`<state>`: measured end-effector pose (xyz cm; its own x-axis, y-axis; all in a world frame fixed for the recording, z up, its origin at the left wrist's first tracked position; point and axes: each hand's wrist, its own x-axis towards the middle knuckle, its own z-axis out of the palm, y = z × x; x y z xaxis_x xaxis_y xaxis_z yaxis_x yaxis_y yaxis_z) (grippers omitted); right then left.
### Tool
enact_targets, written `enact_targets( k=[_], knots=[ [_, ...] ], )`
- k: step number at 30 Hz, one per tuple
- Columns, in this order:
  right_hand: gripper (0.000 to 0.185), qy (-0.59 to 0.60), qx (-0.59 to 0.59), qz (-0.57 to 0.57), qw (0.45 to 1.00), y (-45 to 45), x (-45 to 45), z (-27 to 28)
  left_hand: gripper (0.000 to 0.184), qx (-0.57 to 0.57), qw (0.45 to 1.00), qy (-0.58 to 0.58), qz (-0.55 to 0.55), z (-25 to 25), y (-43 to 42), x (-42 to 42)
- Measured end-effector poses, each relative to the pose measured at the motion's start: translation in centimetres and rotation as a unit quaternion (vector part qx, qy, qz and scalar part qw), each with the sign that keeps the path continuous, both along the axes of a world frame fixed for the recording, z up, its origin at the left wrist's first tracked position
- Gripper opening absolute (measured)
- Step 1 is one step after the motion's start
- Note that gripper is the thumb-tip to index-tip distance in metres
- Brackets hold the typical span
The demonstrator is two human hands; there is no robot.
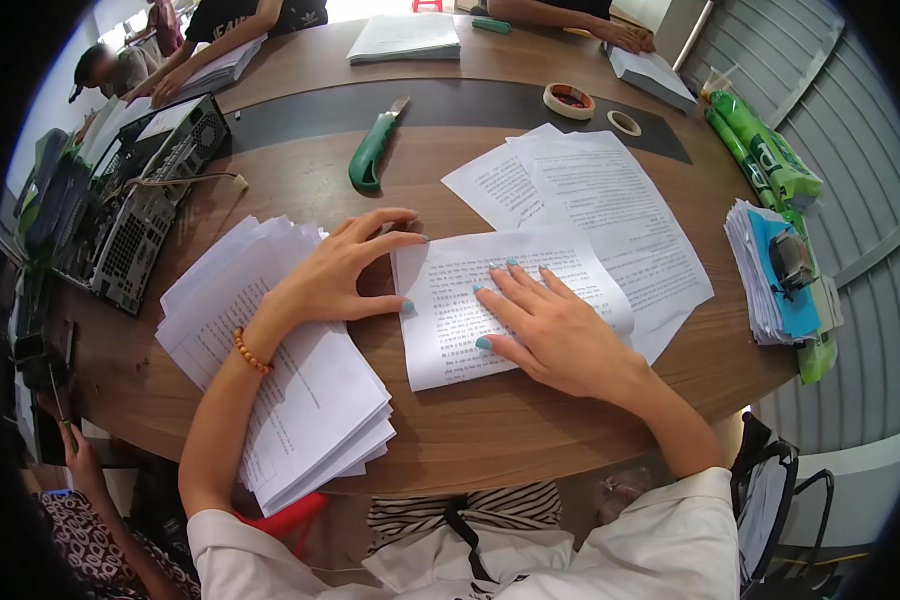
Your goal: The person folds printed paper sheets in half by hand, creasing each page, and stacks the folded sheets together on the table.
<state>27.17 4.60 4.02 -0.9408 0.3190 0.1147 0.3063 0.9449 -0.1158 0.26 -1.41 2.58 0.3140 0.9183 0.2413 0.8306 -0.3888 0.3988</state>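
A folded printed sheet [435,345] lies in front of me on the wooden table. My right hand [545,315] rests flat on it, fingers spread. At the sheet's left edge, my left hand [355,265] has its thumb and fingers apart, the tips at or near the paper. Beneath my left forearm is a stack of printed pages [305,410], its edges uneven. Loose printed sheets [650,240] lie partly under the folded one, toward the far right. Beyond my left hand lies a green-handled knife [373,153] with its blade pointing away.
Two tape rolls [569,101] [624,123] lie at the far right. An opened computer case [135,215] stands on the left. Green packages [765,150] and a clipped paper bundle [765,275] line the right edge. Across the table, other people's hands [625,35] rest on paper stacks.
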Motion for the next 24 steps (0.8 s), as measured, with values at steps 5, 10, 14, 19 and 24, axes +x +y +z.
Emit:
enact_targets(
  k=[5, 10, 14, 19, 24],
  knots=[
    [0.045, -0.007, -0.014, 0.005, 1.0, 0.24, -0.08, 0.23, 0.059, -0.008, 1.0, 0.001, -0.005, 0.11, 0.03, -0.01],
    [0.045, -0.005, -0.027, 0.007, 1.0, 0.47, -0.15, 0.16, 0.063, -0.009, 1.0, 0.013, 0.005, -0.34, 0.08, -0.13],
    [0.045, -0.004, -0.024, 0.012, 1.0, 0.63, -0.19, 0.03, 0.065, -0.016, 1.0, 0.016, 0.007, -0.23, 0.06, -0.11],
    [0.046, -0.006, -0.037, 0.014, 0.999, 0.83, -0.24, 0.02, 0.064, -0.023, 1.0, 0.018, -0.001, -0.2, 0.13, -0.21],
    [0.047, -0.012, -0.041, 0.015, 0.999, 0.93, -0.35, -0.02, 0.069, -0.02, 1.0, 0.017, -0.001, -0.2, 0.08, -0.17]
  ],
)
